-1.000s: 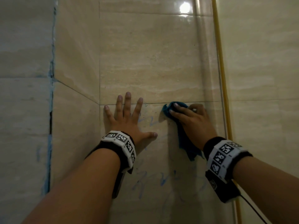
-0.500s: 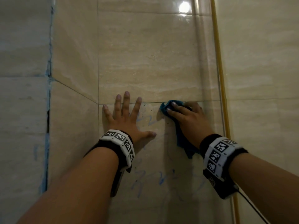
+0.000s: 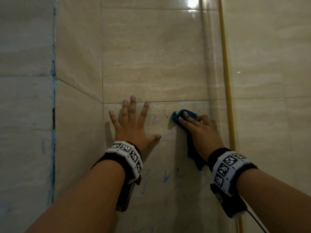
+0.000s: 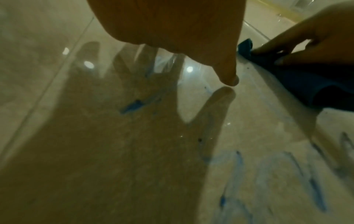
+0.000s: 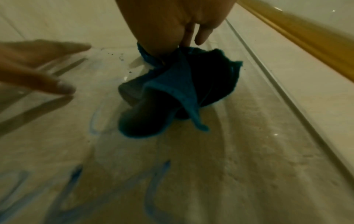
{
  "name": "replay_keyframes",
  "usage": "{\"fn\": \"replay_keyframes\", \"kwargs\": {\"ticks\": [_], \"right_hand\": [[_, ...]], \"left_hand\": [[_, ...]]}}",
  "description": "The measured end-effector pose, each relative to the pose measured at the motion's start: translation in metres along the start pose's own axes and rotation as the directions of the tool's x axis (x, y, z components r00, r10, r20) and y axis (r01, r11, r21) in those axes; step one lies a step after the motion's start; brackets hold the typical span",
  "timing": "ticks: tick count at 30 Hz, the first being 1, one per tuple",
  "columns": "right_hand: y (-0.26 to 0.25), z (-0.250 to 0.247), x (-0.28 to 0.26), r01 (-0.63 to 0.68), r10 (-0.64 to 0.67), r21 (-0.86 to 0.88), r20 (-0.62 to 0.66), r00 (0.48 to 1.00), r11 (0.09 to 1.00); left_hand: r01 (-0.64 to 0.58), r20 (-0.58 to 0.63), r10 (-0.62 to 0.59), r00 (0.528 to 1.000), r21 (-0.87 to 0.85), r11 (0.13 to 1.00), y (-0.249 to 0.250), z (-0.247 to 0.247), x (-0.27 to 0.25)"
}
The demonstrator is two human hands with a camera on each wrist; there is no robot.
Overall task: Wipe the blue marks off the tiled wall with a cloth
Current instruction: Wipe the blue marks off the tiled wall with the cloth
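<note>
My left hand (image 3: 133, 125) lies flat on the beige tiled wall (image 3: 151, 64) with its fingers spread, just under a horizontal grout line. My right hand (image 3: 200, 130) holds a bunched blue cloth (image 3: 178, 116) against the tile to its right, index and middle fingers stretched over it; a tail of cloth hangs below the palm. A faint blue mark (image 3: 155, 121) shows between the hands and stronger blue scribbles (image 3: 165, 175) run lower down. The right wrist view shows the cloth (image 5: 172, 91) crumpled under the hand (image 5: 168, 22). In the left wrist view my left thumb tip (image 4: 229, 78) touches the tile near a blue streak (image 4: 132, 106).
A gold vertical trim strip (image 3: 226, 81) runs just right of the right hand. The wall turns at an inner corner (image 3: 102, 64) left of the left hand. Further left stands a blue-stained seam (image 3: 53, 98). A ceiling light glares on the upper tile (image 3: 193, 2).
My right hand has rubbed the cloth a little to the left and back to the right. The left hand has stayed flat in place.
</note>
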State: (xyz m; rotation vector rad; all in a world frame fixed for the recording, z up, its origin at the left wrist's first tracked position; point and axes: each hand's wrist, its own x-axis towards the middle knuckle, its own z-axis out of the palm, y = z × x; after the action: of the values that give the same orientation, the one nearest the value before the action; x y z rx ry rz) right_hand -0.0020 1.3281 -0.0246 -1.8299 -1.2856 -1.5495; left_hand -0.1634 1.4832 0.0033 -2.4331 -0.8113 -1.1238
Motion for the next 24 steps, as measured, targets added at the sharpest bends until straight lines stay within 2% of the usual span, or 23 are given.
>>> {"fn": "replay_keyframes", "kwargs": {"ticks": [3, 10, 14, 17, 19, 22, 24], "right_hand": [[0.002, -0.005, 0.004, -0.155, 0.154, 0.028, 0.02, 0.988, 0.988], [-0.006, -0.005, 0.018, -0.296, 0.28, 0.153, 0.116, 0.953, 0.943], [-0.014, -0.005, 0.039, -0.216, 0.206, 0.175, 0.076, 0.976, 0.96], [-0.019, -0.002, 0.05, -0.147, 0.135, 0.135, 0.099, 0.986, 0.98], [-0.022, -0.001, 0.046, -0.088, 0.071, 0.137, 0.122, 0.99, 0.987], [-0.02, 0.004, 0.027, 0.09, -0.099, 0.108, 0.085, 0.991, 0.99], [-0.016, 0.005, 0.022, 0.11, -0.117, 0.074, 0.086, 0.989, 0.991]], "left_hand": [[-0.012, 0.016, 0.012, 1.0, -0.036, 0.999, -0.006, 0.017, -0.013], [-0.009, 0.04, 0.01, 0.999, -0.04, 0.999, -0.011, 0.028, -0.013], [-0.007, 0.041, 0.009, 0.999, -0.046, 0.999, -0.011, 0.028, -0.013], [-0.007, 0.041, 0.009, 0.999, -0.057, 0.998, -0.011, 0.028, -0.013], [0.001, 0.052, 0.001, 0.999, -0.041, 0.999, -0.01, 0.027, -0.012], [0.018, 0.089, -0.017, 0.996, -0.008, 1.0, -0.008, 0.025, -0.011], [0.015, 0.092, -0.014, 0.996, -0.017, 1.0, -0.008, 0.025, -0.01]]}}
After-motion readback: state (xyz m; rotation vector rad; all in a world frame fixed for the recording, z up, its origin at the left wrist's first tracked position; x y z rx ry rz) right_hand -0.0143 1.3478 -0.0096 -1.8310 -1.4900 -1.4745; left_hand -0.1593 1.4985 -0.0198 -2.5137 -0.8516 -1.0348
